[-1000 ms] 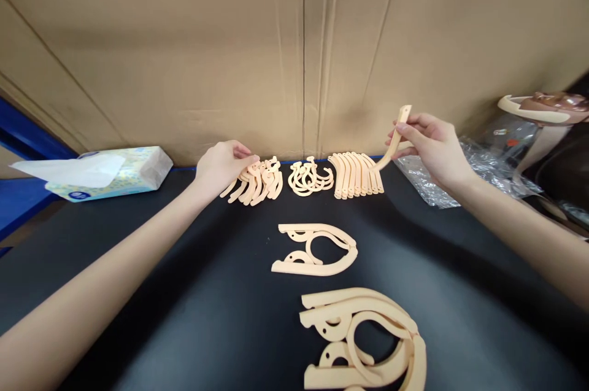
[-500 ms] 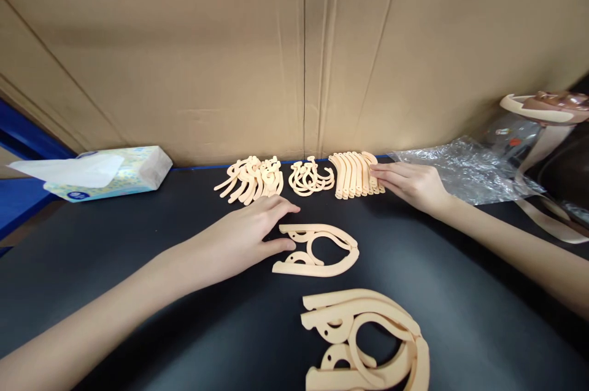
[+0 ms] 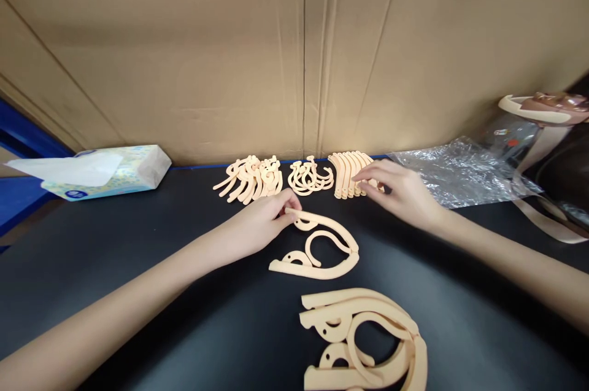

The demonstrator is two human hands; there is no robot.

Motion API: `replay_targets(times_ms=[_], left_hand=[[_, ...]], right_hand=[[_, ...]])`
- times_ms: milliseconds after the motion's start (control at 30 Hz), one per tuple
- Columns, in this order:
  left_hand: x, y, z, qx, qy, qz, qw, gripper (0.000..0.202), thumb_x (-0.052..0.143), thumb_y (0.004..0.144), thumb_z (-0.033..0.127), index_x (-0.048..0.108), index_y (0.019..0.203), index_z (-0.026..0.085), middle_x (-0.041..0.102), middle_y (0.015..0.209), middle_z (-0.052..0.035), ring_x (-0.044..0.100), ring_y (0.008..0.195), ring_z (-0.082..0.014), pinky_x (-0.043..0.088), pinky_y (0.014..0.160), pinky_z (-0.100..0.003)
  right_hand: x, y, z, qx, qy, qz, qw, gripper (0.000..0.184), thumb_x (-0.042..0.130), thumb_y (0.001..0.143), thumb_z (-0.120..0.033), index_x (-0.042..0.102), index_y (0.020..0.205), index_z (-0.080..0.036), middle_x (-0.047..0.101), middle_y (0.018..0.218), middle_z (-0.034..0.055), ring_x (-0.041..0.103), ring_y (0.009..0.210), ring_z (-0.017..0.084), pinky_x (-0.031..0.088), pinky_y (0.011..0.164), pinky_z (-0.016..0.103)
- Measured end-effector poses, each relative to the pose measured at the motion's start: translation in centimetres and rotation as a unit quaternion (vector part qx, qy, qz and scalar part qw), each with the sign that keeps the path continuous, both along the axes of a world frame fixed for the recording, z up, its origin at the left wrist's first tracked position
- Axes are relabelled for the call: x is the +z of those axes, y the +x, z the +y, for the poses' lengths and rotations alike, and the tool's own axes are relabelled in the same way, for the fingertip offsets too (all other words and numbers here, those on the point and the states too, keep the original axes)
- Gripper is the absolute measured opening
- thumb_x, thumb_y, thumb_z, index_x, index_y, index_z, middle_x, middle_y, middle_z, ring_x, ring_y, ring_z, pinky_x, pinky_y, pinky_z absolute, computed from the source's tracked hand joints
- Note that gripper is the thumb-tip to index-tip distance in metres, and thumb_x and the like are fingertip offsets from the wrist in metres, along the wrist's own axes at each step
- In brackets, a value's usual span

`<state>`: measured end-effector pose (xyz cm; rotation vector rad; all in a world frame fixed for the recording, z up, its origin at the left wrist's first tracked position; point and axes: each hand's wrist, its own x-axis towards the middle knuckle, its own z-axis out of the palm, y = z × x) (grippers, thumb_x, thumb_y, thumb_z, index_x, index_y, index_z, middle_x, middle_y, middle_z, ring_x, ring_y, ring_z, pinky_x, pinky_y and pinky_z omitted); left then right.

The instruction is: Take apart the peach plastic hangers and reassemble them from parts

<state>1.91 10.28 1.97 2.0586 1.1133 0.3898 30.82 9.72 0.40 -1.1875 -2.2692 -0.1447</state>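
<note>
My left hand (image 3: 261, 223) pinches the upper arm tip of a folded beige plastic hanger (image 3: 322, 250) lying mid-table and lifts that end a little. My right hand (image 3: 399, 189) hovers with loosely curled fingers over the row of curved beige arm pieces (image 3: 350, 174) at the back; its fingertips touch them, and no piece is clearly gripped. Left of that row lie a cluster of hook pieces (image 3: 309, 177) and a pile of other curved pieces (image 3: 251, 178). A stack of assembled hangers (image 3: 363, 342) sits at the near edge.
A cardboard wall (image 3: 294, 47) closes the back of the black table (image 3: 138, 243). A tissue pack (image 3: 99, 171) lies far left. Crumpled clear plastic bags (image 3: 464, 173) and a brown-and-cream object (image 3: 547, 110) sit at the right.
My right hand put down the arm piece it held up and came to the row. My left hand left the back pile, reached the single hanger and now pinches and raises its tip.
</note>
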Motion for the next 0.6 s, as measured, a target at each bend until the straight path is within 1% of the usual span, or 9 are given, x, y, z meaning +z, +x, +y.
replay_targets(times_ms=[33,100,167,233,333,433,500,533,600], left_hand=[[0.0,0.5,0.1,0.015,-0.01,-0.025,1.0,0.012,0.049,0.09,0.03,0.054,0.088,0.02,0.057,0.079,-0.0002,0.053,0.075,-0.0172,0.041,0.069,-0.031],[0.0,1.6,0.2,0.047,-0.035,-0.079,0.995,0.011,0.047,0.09,0.029,0.05,0.095,0.02,0.056,0.081,-0.0005,0.055,0.077,-0.0168,0.045,0.068,-0.03],[0.3,2.4,0.3,0.078,-0.06,-0.131,0.986,0.018,0.047,0.09,0.032,0.048,0.103,0.019,0.059,0.086,-0.0027,0.059,0.081,-0.017,0.049,0.069,-0.03],[0.7,2.8,0.5,0.1,-0.076,-0.169,0.978,0.024,0.049,0.089,0.036,0.051,0.103,0.017,0.06,0.092,-0.0054,0.06,0.085,-0.017,0.051,0.072,-0.03],[1.1,2.9,1.1,0.116,-0.079,-0.192,0.971,0.024,0.053,0.086,0.039,0.058,0.086,0.015,0.058,0.083,-0.0049,0.058,0.077,-0.0154,0.05,0.07,-0.029],[1.2,2.9,1.7,0.128,-0.055,-0.19,0.972,0.03,0.047,0.089,0.041,0.059,0.079,0.015,0.058,0.078,-0.0046,0.055,0.069,-0.014,0.046,0.064,-0.027],[1.4,3.0,1.8,0.133,-0.022,-0.176,0.975,0.035,0.04,0.093,0.04,0.061,0.08,0.015,0.06,0.079,-0.0053,0.054,0.067,-0.0142,0.044,0.062,-0.027],[1.5,3.1,1.8,0.135,0.002,-0.164,0.977,0.036,0.037,0.094,0.038,0.061,0.08,0.015,0.06,0.077,-0.0048,0.053,0.066,-0.0144,0.043,0.062,-0.028],[1.9,3.3,1.6,0.139,0.065,-0.134,0.979,0.035,0.034,0.096,0.034,0.058,0.076,0.017,0.057,0.07,-0.0024,0.051,0.063,-0.0153,0.041,0.063,-0.029]], right_hand=[[0.4,-1.5,-0.7,0.005,-0.079,0.03,0.996,0.023,0.054,0.096,-0.035,0.07,0.103,-0.02,0.073,0.099,0.006,0.067,0.087,0.019,0.052,0.073,0.03],[1.1,-4.1,-1.6,0.011,-0.223,0.072,0.972,0.03,0.06,0.092,-0.043,0.069,0.109,-0.02,0.072,0.081,0.0012,0.063,0.067,0.015,0.047,0.059,0.026],[1.6,-5.6,-1.8,0.026,-0.283,0.123,0.951,0.027,0.059,0.091,-0.042,0.071,0.099,-0.019,0.069,0.076,0.0003,0.059,0.063,0.013,0.042,0.057,0.025],[1.9,-6.1,-1.3,0.042,-0.295,0.183,0.937,0.026,0.06,0.09,-0.041,0.072,0.091,-0.018,0.07,0.079,0.0017,0.058,0.066,0.013,0.041,0.059,0.025],[2.3,-5.7,-0.1,0.054,-0.279,0.23,0.931,0.03,0.06,0.089,-0.044,0.072,0.088,-0.016,0.068,0.077,0.0018,0.055,0.064,0.013,0.039,0.057,0.025],[2.9,-5.1,0.9,0.022,-0.208,0.184,0.96,0.033,0.056,0.092,-0.047,0.072,0.092,-0.017,0.066,0.07,0.0001,0.052,0.057,0.012,0.033,0.053,0.025],[3.3,-4.8,1.3,-0.02,-0.101,0.077,0.992,0.032,0.05,0.097,-0.043,0.071,0.098,-0.018,0.069,0.076,0.0024,0.055,0.061,0.014,0.031,0.054,0.027],[3.6,-4.6,1.5,-0.037,-0.045,0.003,0.998,0.032,0.046,0.099,-0.039,0.07,0.1,-0.018,0.07,0.079,0.0043,0.057,0.064,0.015,0.029,0.055,0.028],[3.9,-4.5,1.8,-0.057,0.026,-0.134,0.989,0.033,0.038,0.101,-0.028,0.068,0.102,-0.016,0.07,0.083,0.0085,0.057,0.066,0.018,0.024,0.054,0.03]])
